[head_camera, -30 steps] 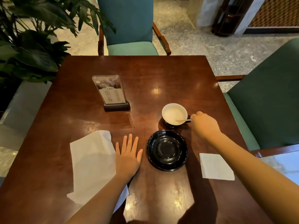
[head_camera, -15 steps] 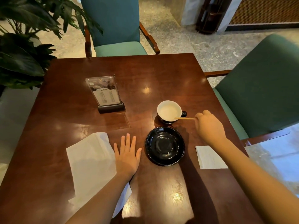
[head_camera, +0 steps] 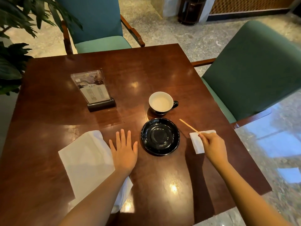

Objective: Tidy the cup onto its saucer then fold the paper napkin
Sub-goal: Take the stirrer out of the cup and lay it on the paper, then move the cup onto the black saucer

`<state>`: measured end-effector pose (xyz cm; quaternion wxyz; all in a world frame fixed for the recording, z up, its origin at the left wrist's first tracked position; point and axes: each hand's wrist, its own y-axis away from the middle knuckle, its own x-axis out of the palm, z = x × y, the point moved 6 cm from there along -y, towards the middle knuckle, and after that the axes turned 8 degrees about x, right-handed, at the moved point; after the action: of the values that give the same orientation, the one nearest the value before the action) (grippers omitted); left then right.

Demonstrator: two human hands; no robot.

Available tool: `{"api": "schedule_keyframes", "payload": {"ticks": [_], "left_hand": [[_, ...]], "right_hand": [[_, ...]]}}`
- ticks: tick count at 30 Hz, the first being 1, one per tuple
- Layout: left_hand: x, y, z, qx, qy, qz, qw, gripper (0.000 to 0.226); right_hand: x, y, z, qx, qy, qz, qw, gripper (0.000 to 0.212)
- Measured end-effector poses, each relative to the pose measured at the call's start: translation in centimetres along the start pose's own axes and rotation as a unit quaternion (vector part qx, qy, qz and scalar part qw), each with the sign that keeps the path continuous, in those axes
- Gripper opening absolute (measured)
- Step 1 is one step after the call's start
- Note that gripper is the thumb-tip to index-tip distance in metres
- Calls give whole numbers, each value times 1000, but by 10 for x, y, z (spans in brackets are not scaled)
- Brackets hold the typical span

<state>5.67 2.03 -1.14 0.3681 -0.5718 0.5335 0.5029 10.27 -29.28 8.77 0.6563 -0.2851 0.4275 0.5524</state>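
A black cup [head_camera: 161, 102] with a white inside stands on the wooden table [head_camera: 146, 70], handle to the right. Just in front of it lies an empty black saucer [head_camera: 160, 137]. A large white paper napkin [head_camera: 86, 160] lies unfolded at the left. My left hand [head_camera: 123, 150] rests flat on the table between napkin and saucer, fingers apart. My right hand [head_camera: 213, 147] pinches a thin wooden stir stick [head_camera: 189, 126] above a small folded white napkin [head_camera: 197, 142], right of the saucer.
An acrylic menu stand [head_camera: 92, 88] on a dark base sits behind and left of the cup. Teal armchairs stand at the far side [head_camera: 97, 22] and the right side [head_camera: 254, 67]. A leafy plant [head_camera: 11, 51] overhangs the table's left corner.
My right hand lifted the stir stick out of the cup and drew it back to the right, over the small napkin. The left hand stayed flat.
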Motion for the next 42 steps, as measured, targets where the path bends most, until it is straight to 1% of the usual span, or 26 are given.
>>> {"api": "schedule_keyframes", "payload": {"ticks": [4, 6, 9, 11, 15, 17, 19, 22, 26, 29, 32, 34, 36, 39, 42], "left_hand": [[-1, 0, -1, 4, 0, -8, 1000, 61], [-2, -1, 0, 6, 4, -5, 1000, 61], [-1, -1, 2, 15, 10, 10, 1000, 60], [-2, 0, 3, 23, 9, 15, 1000, 60], [-3, 10, 3, 33, 7, 16, 999, 58], [-3, 14, 1, 42, 8, 20, 999, 57], [-2, 19, -1, 45, 13, 24, 999, 58], [-1, 26, -5, 42, 25, 26, 998, 57], [0, 32, -16, 25, 38, 32, 998, 57], [1, 35, -18, 6, 32, 36, 999, 57], [3, 36, -15, 4, 25, 32, 999, 68], [5, 37, -13, -3, 18, 32, 999, 70], [8, 37, -13, -10, 15, 23, 1000, 68], [12, 38, -12, -17, -2, 14, 1000, 64], [12, 40, -12, -18, -13, 15, 1000, 60]], "right_hand": [[10, 36, -46, 97, -14, -61, 993, 28], [21, 48, -56, 111, 5, -78, 991, 30], [37, 58, -63, 121, 56, -75, 988, 33], [40, 60, -61, 106, 102, -74, 986, 29], [40, 60, -54, 47, 171, -73, 981, 18], [39, 59, -54, 36, 169, -68, 983, 14], [37, 54, -56, 39, 140, -63, 987, 18], [32, 34, -43, 22, 66, -24, 997, 29], [29, -19, -2, -52, 14, 40, 998, 33], [37, -61, 31, -91, 8, 101, 991, 39], [41, -97, 59, -96, -2, 150, 984, 44], [46, -116, 75, -101, 2, 178, 979, 47], [53, -132, 88, -120, 13, 211, 970, 46], [69, -150, 99, -145, 49, 267, 951, 34], [80, -158, 99, -119, 44, 338, 933, 38]]}}
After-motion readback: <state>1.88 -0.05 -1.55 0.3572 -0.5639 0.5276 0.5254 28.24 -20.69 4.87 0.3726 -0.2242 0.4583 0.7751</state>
